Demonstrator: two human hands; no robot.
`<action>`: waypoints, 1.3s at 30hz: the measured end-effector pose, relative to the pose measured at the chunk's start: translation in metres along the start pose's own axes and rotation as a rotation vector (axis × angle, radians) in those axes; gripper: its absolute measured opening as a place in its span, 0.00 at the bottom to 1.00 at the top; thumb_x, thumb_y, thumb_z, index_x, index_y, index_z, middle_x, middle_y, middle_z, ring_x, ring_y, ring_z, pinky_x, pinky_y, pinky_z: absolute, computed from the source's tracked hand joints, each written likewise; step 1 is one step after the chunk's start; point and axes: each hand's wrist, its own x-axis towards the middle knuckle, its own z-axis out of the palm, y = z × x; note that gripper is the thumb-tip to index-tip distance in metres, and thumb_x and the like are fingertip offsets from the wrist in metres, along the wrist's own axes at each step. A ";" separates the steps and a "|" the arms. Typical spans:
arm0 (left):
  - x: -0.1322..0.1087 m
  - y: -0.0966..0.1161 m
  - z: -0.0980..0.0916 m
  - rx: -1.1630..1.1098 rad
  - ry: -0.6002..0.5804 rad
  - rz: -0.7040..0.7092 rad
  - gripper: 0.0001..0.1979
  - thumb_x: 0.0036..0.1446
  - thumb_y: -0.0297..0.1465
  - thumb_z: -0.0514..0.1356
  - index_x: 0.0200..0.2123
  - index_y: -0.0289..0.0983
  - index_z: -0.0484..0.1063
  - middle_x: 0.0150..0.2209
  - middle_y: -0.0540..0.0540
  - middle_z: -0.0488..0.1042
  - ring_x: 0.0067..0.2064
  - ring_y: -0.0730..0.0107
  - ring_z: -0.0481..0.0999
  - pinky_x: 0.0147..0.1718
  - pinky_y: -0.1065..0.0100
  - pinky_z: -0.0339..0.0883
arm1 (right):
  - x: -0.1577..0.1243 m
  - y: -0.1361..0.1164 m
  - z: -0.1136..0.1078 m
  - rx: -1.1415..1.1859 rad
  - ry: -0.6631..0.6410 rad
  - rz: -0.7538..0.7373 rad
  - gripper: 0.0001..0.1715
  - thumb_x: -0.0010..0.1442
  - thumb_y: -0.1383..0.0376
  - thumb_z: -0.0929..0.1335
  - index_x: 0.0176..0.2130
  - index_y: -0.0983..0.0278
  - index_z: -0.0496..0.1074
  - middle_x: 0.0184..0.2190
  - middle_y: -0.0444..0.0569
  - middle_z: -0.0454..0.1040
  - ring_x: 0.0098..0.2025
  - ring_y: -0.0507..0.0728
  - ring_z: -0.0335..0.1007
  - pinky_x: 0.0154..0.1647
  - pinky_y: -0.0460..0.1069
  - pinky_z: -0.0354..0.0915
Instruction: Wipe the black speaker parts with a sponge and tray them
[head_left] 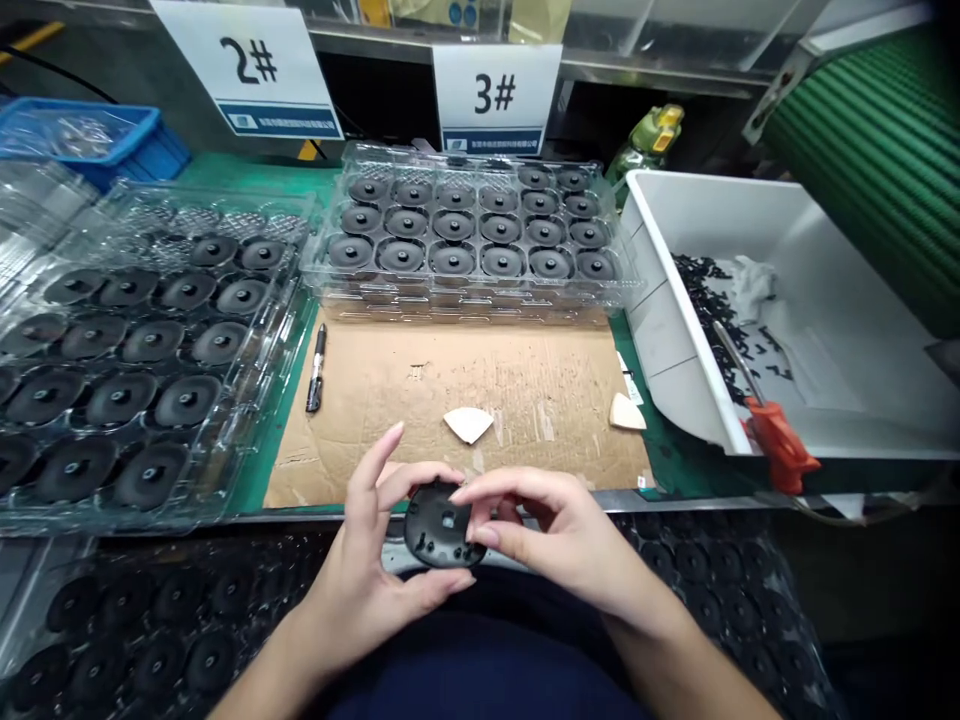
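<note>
A round black plastic part (439, 527) is held just below the table's front edge, over my lap. My left hand (375, 560) cups it from the left and below, thumb and fingers curled round its rim. My right hand (555, 530) meets it from the right, its fingertips pinched on the part's right edge. The part's underside with small pegs and a square hole faces up.
A cardboard sheet (457, 400) covers the green mat, with a black marker (316, 368) and two white wedges (469, 424) on it. Clear trays of black discs stand at the left (135, 340) and at the back (465, 235). A white bin (750, 300) with small black pieces and a red-handled tool (780, 445) stands at the right.
</note>
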 end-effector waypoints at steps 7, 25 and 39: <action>0.007 0.008 -0.003 -0.071 -0.184 -0.124 0.46 0.50 0.45 0.60 0.63 0.42 0.33 0.48 0.44 0.66 0.50 0.65 0.65 0.53 0.66 0.52 | 0.003 -0.006 -0.008 0.219 -0.163 0.067 0.12 0.54 0.67 0.71 0.41 0.60 0.75 0.32 0.43 0.75 0.32 0.46 0.68 0.34 0.40 0.62; 0.019 0.005 0.002 -0.315 -0.448 -0.357 0.51 0.42 0.44 0.66 0.62 0.50 0.35 0.44 0.46 0.69 0.45 0.61 0.70 0.49 0.57 0.59 | -0.001 0.007 -0.014 0.360 -0.230 0.064 0.06 0.53 0.71 0.71 0.35 0.66 0.77 0.31 0.46 0.74 0.34 0.48 0.68 0.38 0.42 0.63; 0.020 0.008 0.009 -0.217 -0.105 0.009 0.41 0.48 0.22 0.64 0.61 0.46 0.48 0.53 0.43 0.63 0.55 0.64 0.64 0.53 0.68 0.62 | -0.015 0.012 -0.005 0.228 0.171 -0.064 0.07 0.56 0.68 0.70 0.37 0.59 0.75 0.28 0.43 0.73 0.30 0.48 0.68 0.33 0.43 0.63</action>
